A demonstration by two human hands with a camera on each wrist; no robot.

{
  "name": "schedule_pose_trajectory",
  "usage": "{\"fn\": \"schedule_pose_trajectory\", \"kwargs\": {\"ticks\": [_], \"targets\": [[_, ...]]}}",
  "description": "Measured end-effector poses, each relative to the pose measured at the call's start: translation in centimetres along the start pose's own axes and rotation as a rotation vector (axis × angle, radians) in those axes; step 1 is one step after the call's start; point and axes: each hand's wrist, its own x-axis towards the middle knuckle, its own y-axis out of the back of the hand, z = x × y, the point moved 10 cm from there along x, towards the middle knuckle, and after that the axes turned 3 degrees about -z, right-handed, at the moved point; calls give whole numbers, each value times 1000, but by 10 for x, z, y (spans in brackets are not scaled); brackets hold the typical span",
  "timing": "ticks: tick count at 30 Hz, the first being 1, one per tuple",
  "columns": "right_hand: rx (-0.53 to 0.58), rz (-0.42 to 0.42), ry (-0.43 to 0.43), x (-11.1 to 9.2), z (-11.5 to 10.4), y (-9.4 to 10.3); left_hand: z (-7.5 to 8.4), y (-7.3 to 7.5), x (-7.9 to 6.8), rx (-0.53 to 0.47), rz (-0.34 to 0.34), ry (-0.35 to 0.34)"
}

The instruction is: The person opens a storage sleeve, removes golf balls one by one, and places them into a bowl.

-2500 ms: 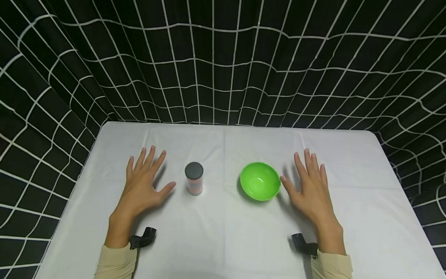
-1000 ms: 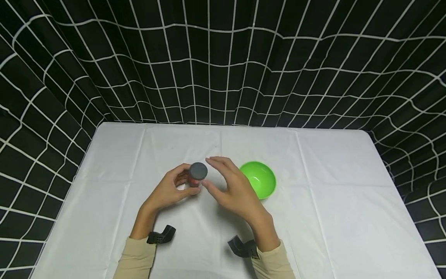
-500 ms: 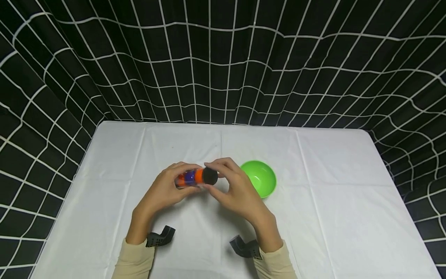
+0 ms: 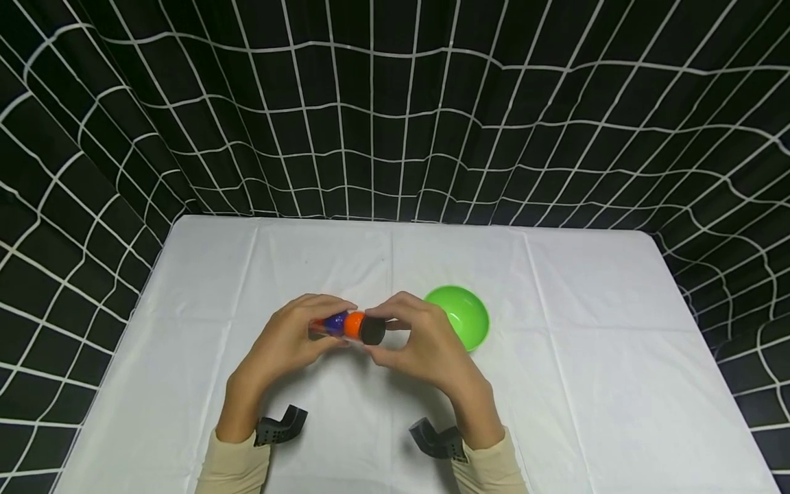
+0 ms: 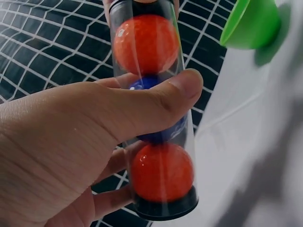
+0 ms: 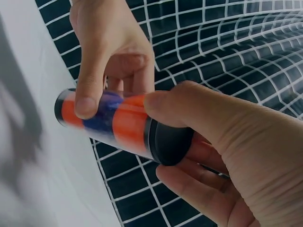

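Note:
A clear tube of golf balls, two orange with a blue one between them, is tipped on its side above the table in the head view. My left hand grips its body, thumb across the blue golf ball in the left wrist view. Around the black lid at the other end, my right hand curls its thumb and fingers; in the right wrist view the thumb presses by the lid's edge. Behind the right hand stands a green bowl, partly covered by it in the head view.
A white cloth covers the table. Dark curtain with white netting rises behind the table and along both sides. Each wrist wears a black camera mount, one on the left and one on the right.
Both hands came inward from beside the tube and bowl. The left hand took hold of the tube and tipped it from upright, lid toward the right; the right hand closed on the lid.

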Motion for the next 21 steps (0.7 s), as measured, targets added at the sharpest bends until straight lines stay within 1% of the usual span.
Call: {"fn": "schedule_pose_trajectory", "kwargs": {"ticks": [6,11,18,21], "targets": [[20,-29,-14,0,1,-2,0,-2,-2,11,-2,-19],[34,-42,-39,1,4,-4,1,0,-3,37,20,-18],[60,15,-32,3,5,-4,0,7,-5,88,70,15],[75,40,-31,3,6,-2,0,8,-3,93,75,13]]}}
